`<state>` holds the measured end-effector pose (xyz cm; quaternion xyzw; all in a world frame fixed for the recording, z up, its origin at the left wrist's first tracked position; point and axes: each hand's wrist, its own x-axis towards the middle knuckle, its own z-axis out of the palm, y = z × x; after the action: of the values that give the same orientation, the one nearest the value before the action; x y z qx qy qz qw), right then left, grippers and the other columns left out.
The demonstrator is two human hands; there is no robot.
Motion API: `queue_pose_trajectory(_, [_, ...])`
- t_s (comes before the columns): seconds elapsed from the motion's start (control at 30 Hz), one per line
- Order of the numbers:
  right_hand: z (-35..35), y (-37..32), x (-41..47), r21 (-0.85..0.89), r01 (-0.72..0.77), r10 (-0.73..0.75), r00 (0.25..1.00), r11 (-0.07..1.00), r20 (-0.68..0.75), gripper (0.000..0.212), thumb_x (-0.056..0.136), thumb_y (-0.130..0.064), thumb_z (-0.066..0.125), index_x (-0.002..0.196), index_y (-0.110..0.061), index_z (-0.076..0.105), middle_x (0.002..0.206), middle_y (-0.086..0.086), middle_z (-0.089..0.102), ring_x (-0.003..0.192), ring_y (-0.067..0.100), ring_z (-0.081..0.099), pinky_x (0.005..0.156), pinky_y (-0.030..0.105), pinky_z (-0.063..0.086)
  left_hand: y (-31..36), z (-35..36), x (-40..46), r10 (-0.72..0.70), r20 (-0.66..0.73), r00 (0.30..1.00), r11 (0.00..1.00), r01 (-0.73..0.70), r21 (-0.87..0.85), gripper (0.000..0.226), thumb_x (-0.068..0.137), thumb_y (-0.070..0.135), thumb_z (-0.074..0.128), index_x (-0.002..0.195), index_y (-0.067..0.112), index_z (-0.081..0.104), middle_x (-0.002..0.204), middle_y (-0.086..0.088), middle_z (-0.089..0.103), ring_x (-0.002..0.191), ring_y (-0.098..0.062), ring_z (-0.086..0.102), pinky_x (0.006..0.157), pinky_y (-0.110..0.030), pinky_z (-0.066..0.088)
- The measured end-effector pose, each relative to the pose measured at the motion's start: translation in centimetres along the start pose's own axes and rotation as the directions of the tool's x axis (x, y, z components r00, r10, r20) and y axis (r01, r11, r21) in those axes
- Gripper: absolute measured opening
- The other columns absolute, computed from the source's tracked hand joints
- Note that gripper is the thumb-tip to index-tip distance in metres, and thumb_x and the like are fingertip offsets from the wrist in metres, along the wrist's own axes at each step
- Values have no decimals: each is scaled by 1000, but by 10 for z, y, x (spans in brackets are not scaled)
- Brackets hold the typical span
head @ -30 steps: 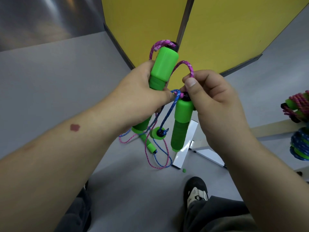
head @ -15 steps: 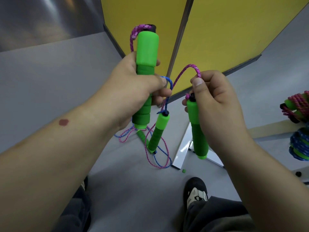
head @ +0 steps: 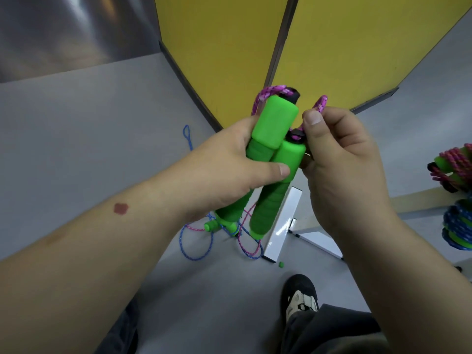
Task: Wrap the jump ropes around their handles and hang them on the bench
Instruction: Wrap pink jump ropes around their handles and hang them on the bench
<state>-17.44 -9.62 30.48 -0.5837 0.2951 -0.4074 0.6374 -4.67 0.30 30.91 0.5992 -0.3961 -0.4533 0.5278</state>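
My left hand [head: 224,162] grips two green jump-rope handles side by side: the taller one [head: 273,123] and the second one [head: 281,180], with my thumb across both. Pink rope [head: 270,92] loops out of the taller handle's top. My right hand [head: 339,159] pinches the pink rope [head: 321,103] just above the second handle's black cap. A blue rope [head: 195,244] and more pink rope lie in loops on the floor below, with another green handle [head: 212,226] among them. Wrapped pink [head: 452,169] and blue [head: 457,228] ropes hang at the right on the bench [head: 421,203].
Yellow panels [head: 344,47] stand ahead above the grey floor. A white bench leg [head: 281,226] stands just below the handles. My shoe [head: 300,295] is at the bottom, and a small green piece [head: 281,264] lies on the floor near it.
The two handles, held apart half a second ago, have come together into my left hand. The blue rope and its handle have dropped from my left hand to the floor.
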Motion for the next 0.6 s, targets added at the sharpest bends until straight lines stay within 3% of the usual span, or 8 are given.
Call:
queue_pose_trajectory(0.17, [-1, 0, 0, 57, -38, 40, 999, 998, -31, 10, 101, -21, 59, 95, -14, 62, 85, 10, 58, 79, 26, 52, 70, 42, 48, -1, -2, 0, -36, 97, 995, 999, 38, -17, 44, 77, 20, 77, 117, 29, 63, 100, 0, 77, 91, -15, 75, 76, -32, 59])
queue_pose_trajectory(0.3, [1, -1, 0, 29, -67, 69, 994, 997, -83, 12, 101, -23, 58, 96, -13, 62, 86, 9, 57, 76, 24, 50, 66, 40, 46, -1, 1, -2, -78, 169, 983, 989, 98, -110, 38, 79, 15, 75, 113, 26, 64, 97, 2, 77, 91, -16, 74, 71, -27, 58])
queue_pose_trajectory(0.37, [3, -1, -1, -3, -77, 76, 992, 997, -104, 14, 102, -23, 57, 97, -11, 62, 86, 8, 58, 76, 22, 52, 68, 38, 48, -1, 0, -4, -96, 196, 976, 978, 129, -165, 33, 80, 12, 72, 110, 23, 66, 94, 0, 76, 90, -20, 74, 71, -32, 62])
queue_pose_trajectory(0.43, [4, 0, 0, -52, -81, 75, 991, 995, -110, 16, 102, -24, 57, 99, -9, 61, 88, 8, 60, 80, 20, 54, 75, 43, 51, 1, -3, -4, -129, 222, 966, 964, 175, -201, 33, 81, 10, 71, 113, 14, 65, 96, -8, 74, 93, -30, 75, 81, -44, 65])
queue_pose_trajectory(0.53, [3, -1, 0, -106, -69, 54, 989, 992, -136, 16, 102, -27, 58, 100, -11, 60, 93, 8, 62, 85, 18, 58, 86, 49, 54, 3, -5, -4, -173, 246, 954, 937, 236, -257, 31, 82, 8, 70, 112, 11, 66, 96, -11, 73, 95, -33, 77, 76, -43, 65])
queue_pose_trajectory(0.6, [3, -3, 0, -85, -61, 48, 989, 995, -143, 13, 102, -24, 57, 99, -12, 59, 91, 7, 62, 82, 18, 57, 79, 45, 53, 5, -3, -5, -187, 260, 947, 931, 256, -261, 34, 81, 8, 70, 115, 11, 66, 99, -11, 73, 97, -35, 76, 78, -45, 64])
